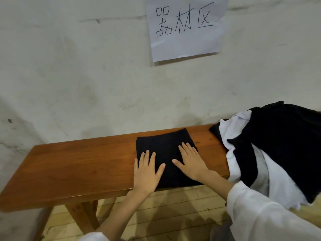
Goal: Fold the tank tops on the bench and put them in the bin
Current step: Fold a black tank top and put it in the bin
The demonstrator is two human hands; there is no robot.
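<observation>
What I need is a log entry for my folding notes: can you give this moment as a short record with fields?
surface: wooden bench against a wall
item in work: black tank top, folded to a rectangle, lying flat on the bench
left hand: flat, fingers straight, pressing the tank top's left near part
right hand: flat, pressing its right part
waiting: pile of garments, black, white and grey, heaped on the bench's right end
bin: not in view
wall: handwritten paper sign
</observation>
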